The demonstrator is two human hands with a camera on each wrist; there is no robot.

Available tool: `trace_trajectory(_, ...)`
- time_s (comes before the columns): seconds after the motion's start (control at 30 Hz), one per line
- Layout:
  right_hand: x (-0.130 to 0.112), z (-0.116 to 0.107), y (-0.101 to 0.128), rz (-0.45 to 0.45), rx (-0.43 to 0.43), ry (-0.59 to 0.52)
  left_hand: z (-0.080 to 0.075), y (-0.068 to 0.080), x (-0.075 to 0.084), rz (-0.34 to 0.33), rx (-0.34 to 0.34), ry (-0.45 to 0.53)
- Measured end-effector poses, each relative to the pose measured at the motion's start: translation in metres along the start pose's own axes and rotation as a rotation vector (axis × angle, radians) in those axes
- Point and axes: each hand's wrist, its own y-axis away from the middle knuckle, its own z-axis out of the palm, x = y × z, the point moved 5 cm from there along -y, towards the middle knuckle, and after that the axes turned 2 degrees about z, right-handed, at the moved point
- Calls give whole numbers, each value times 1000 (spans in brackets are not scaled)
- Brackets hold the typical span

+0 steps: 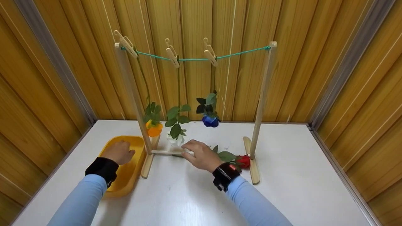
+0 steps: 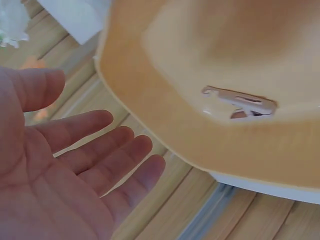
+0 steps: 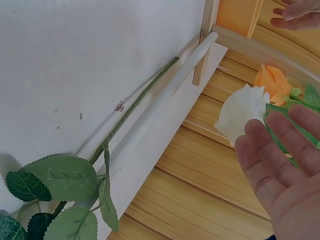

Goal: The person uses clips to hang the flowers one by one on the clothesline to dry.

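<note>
My left hand [image 1: 117, 153] hovers over the yellow basin [image 1: 125, 179], its fingers loosely extended and holding nothing. Inside that basin lies one clothespin [image 2: 242, 102], visible in the left wrist view. Above the stem of a red rose [image 1: 243, 161], my right hand [image 1: 201, 157] has its fingers spread and grips nothing. This rose lies along the rack's bottom bar, its green stem [image 3: 135, 107] beside the white rod [image 3: 162, 100]. Close behind the right hand, a white rose [image 1: 175, 140] hangs head down.
A wooden rack [image 1: 263, 94] stands on the white table [image 1: 282, 188], a teal cord [image 1: 241, 53] strung across its top. Clothespins [image 1: 172, 56] on the cord hold the orange rose [image 1: 154, 128], the white rose and the blue rose [image 1: 210, 121]. Wood-patterned walls [image 1: 251, 25] enclose the table.
</note>
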Motion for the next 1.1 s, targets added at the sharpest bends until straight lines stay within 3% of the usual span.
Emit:
trace_trajectory(0.1,-2,3,-2,5,-13,2,8,-6,-8,-24,-19,-18)
trace_trajectory(0.33,-5,9,-6,-13,-16,-6,21,-18,-16,-23,24,-41)
trace_trajectory(0.67,-8,17,-6,13,-53,-41,42,-28,-24,-136,-75,20)
trace_trajectory(0.97,-5,22,-7,-8,-41,-25,49,-26,-24,-117,-57,42)
trace_trajectory(1.1,-7,23,-7,-20,-32,-20,50,-28,-26,-72,-39,48)
